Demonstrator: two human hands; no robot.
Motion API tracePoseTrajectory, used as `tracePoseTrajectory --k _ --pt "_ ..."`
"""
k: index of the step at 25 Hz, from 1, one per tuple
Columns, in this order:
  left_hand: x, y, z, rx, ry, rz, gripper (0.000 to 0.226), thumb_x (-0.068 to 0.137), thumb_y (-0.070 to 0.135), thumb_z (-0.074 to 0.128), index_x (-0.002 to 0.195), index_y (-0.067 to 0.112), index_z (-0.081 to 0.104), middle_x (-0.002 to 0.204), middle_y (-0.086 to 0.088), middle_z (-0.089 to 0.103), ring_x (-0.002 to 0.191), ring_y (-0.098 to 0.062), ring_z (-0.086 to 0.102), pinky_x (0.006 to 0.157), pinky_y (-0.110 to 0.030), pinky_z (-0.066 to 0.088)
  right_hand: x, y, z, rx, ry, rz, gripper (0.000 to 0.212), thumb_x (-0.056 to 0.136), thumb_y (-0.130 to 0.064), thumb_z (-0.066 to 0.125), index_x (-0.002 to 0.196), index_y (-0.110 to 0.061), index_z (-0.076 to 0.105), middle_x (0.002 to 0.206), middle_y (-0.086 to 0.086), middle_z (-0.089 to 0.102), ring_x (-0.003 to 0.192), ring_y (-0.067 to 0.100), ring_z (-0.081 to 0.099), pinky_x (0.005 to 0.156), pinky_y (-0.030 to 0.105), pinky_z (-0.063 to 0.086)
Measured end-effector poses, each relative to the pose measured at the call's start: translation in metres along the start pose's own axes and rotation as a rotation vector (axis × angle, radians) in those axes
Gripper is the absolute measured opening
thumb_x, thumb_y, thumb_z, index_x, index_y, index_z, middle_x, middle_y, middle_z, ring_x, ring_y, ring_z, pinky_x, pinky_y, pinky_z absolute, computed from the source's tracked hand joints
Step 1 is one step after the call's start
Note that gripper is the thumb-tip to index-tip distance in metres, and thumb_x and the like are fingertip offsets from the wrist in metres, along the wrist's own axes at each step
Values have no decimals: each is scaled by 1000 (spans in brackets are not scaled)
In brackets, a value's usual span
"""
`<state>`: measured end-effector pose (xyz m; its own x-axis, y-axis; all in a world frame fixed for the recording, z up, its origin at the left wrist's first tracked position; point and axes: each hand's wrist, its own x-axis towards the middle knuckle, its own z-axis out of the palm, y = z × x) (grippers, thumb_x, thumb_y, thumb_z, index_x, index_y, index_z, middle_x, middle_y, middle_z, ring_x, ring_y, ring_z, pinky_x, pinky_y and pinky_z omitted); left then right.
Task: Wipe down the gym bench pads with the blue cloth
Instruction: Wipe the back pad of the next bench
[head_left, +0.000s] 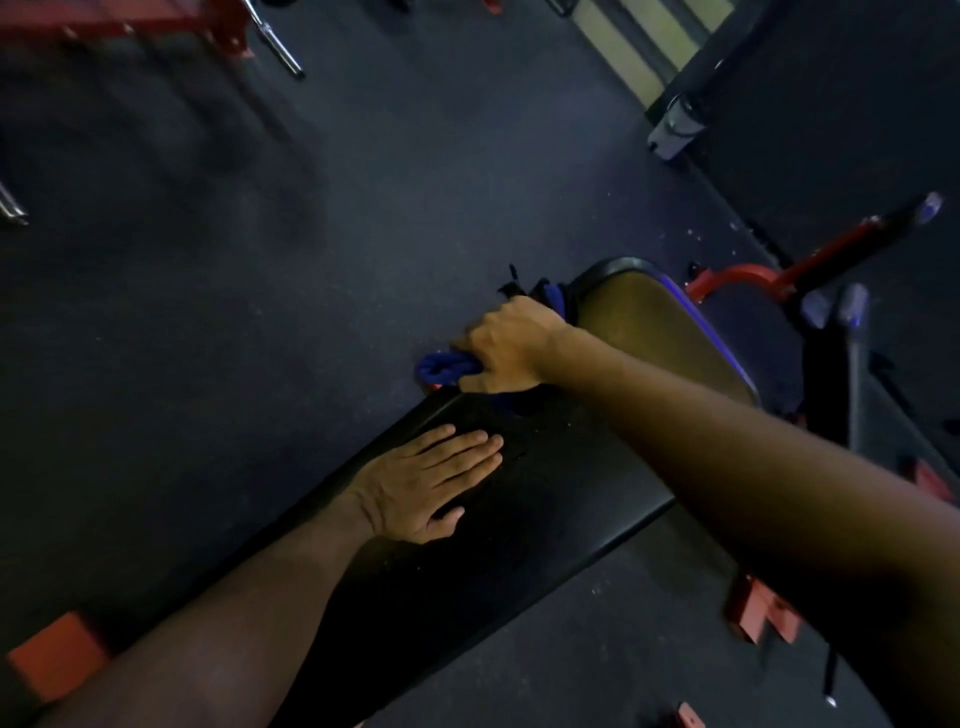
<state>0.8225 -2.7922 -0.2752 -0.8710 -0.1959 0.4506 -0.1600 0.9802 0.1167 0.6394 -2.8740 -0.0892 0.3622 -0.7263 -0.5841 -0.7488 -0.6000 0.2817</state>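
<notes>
Dark floor, bench pad diagonal

Blue cloth: bunched, at gap between pads, 12 o'clock of long pad | long black pad: flat, running 7 to 1 o'clock | seat pad: brownish sheen, tilted, at 1 o'clock end.
</notes>
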Motion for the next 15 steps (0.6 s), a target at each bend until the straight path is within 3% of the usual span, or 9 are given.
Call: tracePoseTrajectory --k 2,6,8,10,12,15 --pt "5 0 -4 -6 5 -7 92 91 44 53 164 12 8 172 -9 7 159 -23 8 129 -42 6 -17 24 -7 38 41 -11 63 90 -72 34 132 -28 53 103 1 63 86 19 60 76 37 46" --pt "2 1 -5 22 22 6 92 90 44 54 163 11 11 172 -10 8 159 -24 9 129 -42 7 -63 116 -29 131 3 321 66 82 -79 33 120 -31 58 77 -8 54 64 11 49 66 35 39" --pt "4 0 -4 19 41 1 91 89 44 55 163 10 12 171 -10 9 159 -24 11 129 -42 9 -71 133 -25 213 42 386 66 83 -78 34 123 -31 58 87 1 59 72 21 54 68 38 44" --pt "1 0 -2 17 25 9 93 89 43 56 164 11 11 172 -11 9 158 -25 13 129 -42 9 -61 116 -13 141 85 324 71 78 -79 28 124 -33 57 101 7 66 86 27 61 77 41 48" --pt "3 1 -4 14 14 7 94 89 43 56 164 11 10 172 -10 7 159 -24 11 129 -41 6 -36 81 -6 3 151 231 68 80 -77 27 120 -34 61 101 5 69 90 28 65 79 40 44" --pt "2 0 -2 13 -1 -3 96 88 43 55 164 11 8 173 -9 3 159 -24 8 129 -42 4 1 17 -4 -2 46 139 61 88 -71 30 111 -28 65 73 -5 54 64 17 53 63 31 34"
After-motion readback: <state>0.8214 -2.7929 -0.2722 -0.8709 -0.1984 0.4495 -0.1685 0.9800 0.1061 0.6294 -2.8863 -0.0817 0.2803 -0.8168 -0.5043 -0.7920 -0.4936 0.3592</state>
